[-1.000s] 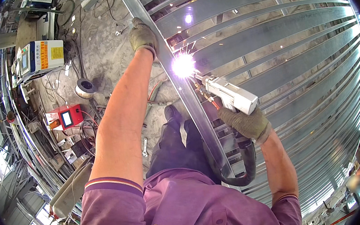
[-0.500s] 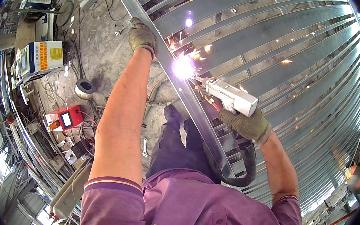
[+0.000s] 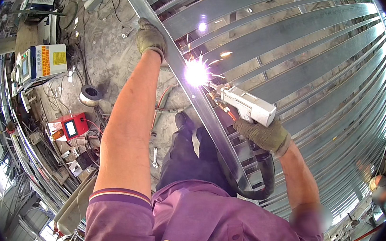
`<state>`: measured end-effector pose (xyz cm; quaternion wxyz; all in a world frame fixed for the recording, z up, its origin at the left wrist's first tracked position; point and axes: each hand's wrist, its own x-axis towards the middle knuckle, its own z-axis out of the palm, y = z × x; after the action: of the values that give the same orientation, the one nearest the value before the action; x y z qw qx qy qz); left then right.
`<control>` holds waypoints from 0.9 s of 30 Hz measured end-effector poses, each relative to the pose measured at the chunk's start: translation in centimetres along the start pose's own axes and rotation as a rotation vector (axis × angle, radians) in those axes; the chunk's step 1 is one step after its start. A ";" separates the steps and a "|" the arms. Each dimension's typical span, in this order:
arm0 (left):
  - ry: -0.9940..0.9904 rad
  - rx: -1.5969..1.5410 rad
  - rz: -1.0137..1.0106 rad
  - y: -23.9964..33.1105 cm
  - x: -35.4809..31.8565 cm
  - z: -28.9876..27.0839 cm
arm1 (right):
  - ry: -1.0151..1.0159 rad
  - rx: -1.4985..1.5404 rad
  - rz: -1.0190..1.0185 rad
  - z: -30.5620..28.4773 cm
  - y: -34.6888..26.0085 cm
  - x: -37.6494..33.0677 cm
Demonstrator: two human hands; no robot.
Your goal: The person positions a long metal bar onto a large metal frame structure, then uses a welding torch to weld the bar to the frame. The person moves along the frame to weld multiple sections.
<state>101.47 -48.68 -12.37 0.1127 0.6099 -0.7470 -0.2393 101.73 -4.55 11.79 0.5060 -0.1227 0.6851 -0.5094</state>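
My right hand (image 3: 263, 135), in an olive work glove, is wrapped round the handle of a white welding gun (image 3: 247, 104). A thick black hose (image 3: 266, 174) loops down from the gun. Its nozzle points at the long metal rail (image 3: 206, 112), where a bright white-violet arc (image 3: 196, 73) throws sparks and hides the joint. Farther up the same rail, my gloved left hand (image 3: 149, 36) grips the metal with its fingers curled over the edge. Flat grey slats (image 3: 283, 38) run off from the rail to the right.
On the left stand a white machine with a screen (image 3: 43, 61) and a red box with a display (image 3: 69, 127). A wire spool (image 3: 89, 95) and a wrench (image 3: 155, 157) lie on the concrete floor. Another person (image 3: 384, 177) is at the far right edge. Cables trail over the floor.
The arc stays at nearly the same spot on the rail, and its spray of sparks has altered shape, with fewer sparks over the slats. Both hands keep their grips.
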 end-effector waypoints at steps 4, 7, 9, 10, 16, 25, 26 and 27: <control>-0.125 -0.289 -0.182 5.8 -4.6 -3.1 | 0.051 0.032 0.044 -0.3 0.8 -0.5; -0.158 -0.253 -0.165 6.8 -5.7 -5.6 | 0.032 0.037 0.077 -0.4 0.4 -0.5; -0.107 -0.230 -0.176 7.4 -6.4 -6.4 | 0.022 0.031 0.108 -0.4 0.2 -0.6; -0.082 -0.218 -0.181 7.5 -6.5 -6.6 | 0.019 0.024 0.117 -0.4 0.1 -0.6; -0.125 -0.238 -0.178 6.6 -5.4 -5.8 | 0.007 0.043 0.102 -0.4 0.1 -0.9; -0.154 -0.230 -0.190 7.8 -6.6 -7.1 | 0.042 0.027 0.075 0.0 0.3 -1.4; -0.147 -0.246 -0.189 7.8 -6.6 -7.1 | 0.045 0.022 0.081 0.0 0.4 -1.5; -0.141 -0.262 -0.189 7.6 -6.6 -7.0 | 0.049 0.040 0.074 0.0 0.4 -1.6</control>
<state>99.67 -42.79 -1.75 0.1157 0.6393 -0.6548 -0.3862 102.63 -3.32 12.36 0.5099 -0.0744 0.6911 -0.5068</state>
